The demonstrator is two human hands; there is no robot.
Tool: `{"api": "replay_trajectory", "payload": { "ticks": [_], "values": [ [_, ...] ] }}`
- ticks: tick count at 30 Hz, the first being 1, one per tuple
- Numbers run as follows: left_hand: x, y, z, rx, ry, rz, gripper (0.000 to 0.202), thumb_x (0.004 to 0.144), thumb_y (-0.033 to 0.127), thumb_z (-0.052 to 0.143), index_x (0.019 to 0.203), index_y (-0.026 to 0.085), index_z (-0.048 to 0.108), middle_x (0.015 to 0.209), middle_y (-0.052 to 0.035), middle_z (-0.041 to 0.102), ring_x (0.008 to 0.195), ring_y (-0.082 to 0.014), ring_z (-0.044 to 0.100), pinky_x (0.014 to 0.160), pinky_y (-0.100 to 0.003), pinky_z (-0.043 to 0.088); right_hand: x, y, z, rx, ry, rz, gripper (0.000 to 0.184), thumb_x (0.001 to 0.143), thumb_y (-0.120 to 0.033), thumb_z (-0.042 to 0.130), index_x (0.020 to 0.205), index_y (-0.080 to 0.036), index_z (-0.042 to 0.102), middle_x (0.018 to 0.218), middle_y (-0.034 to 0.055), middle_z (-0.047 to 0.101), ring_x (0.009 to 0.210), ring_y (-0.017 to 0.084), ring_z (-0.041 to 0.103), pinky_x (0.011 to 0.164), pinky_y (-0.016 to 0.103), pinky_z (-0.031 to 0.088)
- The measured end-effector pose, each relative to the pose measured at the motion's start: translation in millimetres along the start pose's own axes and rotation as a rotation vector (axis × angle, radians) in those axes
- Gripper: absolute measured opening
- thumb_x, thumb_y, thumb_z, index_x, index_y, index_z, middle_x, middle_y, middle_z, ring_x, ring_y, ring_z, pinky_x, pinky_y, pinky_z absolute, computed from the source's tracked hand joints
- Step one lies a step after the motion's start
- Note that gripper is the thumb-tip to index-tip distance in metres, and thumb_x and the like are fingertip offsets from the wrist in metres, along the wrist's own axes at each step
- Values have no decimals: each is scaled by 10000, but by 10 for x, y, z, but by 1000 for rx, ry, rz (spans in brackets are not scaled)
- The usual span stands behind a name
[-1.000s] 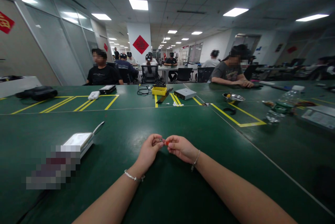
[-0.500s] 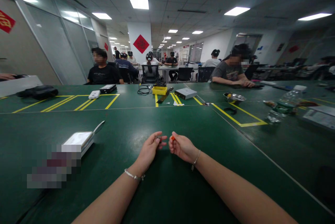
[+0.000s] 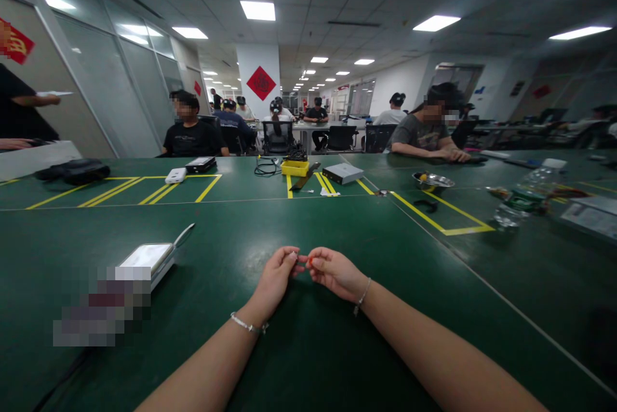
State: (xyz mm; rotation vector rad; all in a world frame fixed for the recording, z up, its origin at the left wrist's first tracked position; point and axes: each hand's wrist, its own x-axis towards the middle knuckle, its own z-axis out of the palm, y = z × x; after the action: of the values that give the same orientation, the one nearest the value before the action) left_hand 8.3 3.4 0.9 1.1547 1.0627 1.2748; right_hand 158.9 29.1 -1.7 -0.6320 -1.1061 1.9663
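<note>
Above the green table (image 3: 207,309), my left hand (image 3: 277,274) pinches a tiny dark object (image 3: 294,256) between thumb and fingers; its kind is too small to make out. My right hand (image 3: 337,274) is closed on a small orange piece (image 3: 311,261), mostly covered by the thumb and fingertips. The fingertips of the two hands meet or nearly meet in the middle of the view. Each wrist wears a thin bracelet.
A phone-like device with a bright screen (image 3: 146,256) and cable lies on the left. Farther back are a yellow box (image 3: 295,168), a grey box (image 3: 342,173), a metal bowl (image 3: 434,180) and a plastic bottle (image 3: 525,197). Several people sit beyond the table.
My right hand has moved left, bringing the orange piece up to my left fingertips. At the far left, a standing person holding something white has come into view.
</note>
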Motion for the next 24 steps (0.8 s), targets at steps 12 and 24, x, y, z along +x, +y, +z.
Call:
{"api": "replay_trajectory", "payload": {
  "ticks": [12, 24],
  "values": [
    [-3, -4, 13, 78, 34, 59, 234, 616, 198, 612, 759, 168, 429, 568, 66, 485, 525, -63, 473, 514, -177, 358, 15, 7, 1, -51, -14, 17, 171, 705, -292, 560, 714, -123, 537, 543, -17, 512, 469, 52, 456, 490, 200, 333],
    [4, -28, -14, 57, 10, 133, 217, 603, 167, 607, 745, 174, 444, 789, 1, 576, 732, -118, 551, 685, -247, 407, 12, 15, -22, -17, 0, 21, 267, 611, -152, 647, 844, -149, 516, 708, 2, 583, 555, 55, 510, 577, 212, 387]
  ]
}}
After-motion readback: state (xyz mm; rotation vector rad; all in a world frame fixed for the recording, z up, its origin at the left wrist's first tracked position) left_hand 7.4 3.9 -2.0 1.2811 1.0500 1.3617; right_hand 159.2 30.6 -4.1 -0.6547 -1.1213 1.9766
